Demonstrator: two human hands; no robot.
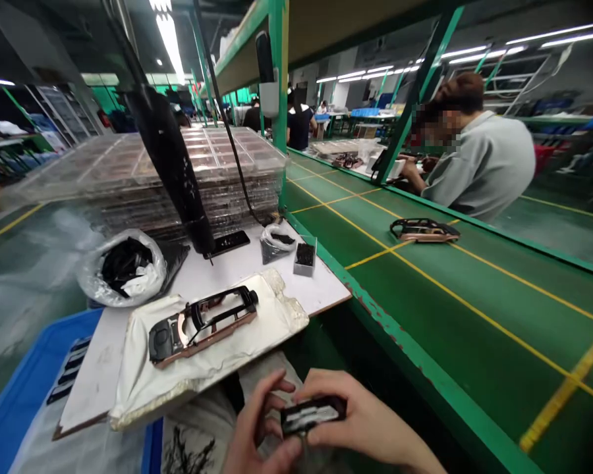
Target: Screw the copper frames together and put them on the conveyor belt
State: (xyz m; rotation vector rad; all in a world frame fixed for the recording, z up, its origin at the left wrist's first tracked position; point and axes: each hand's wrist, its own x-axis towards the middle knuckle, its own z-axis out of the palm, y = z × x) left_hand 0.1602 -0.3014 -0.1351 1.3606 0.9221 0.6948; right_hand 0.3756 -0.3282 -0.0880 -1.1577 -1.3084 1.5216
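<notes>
Low in the view, my right hand (353, 408) grips a small black plastic part (312, 416) between thumb and fingers; its near face is silvery grey. My left hand (267, 428) is curled at the part's left end, thumb by its lower edge and fingers bent above it. Beyond the hands, a model car body (205, 322), black and copper-brown with open window frames, lies on a white cloth-covered pad (271, 329). A black electric screwdriver (170, 158) hangs over the board, bit pointing down.
On the white board (326, 293) are a bag of black parts (126, 266), a smaller bag (277, 243), a small box of screws (305, 258) and a phone (230, 243). Stacked clear trays (192, 191) stand behind. Another car body (423, 230) rests on the green belt (454, 276). A co-worker (479, 158) sits opposite.
</notes>
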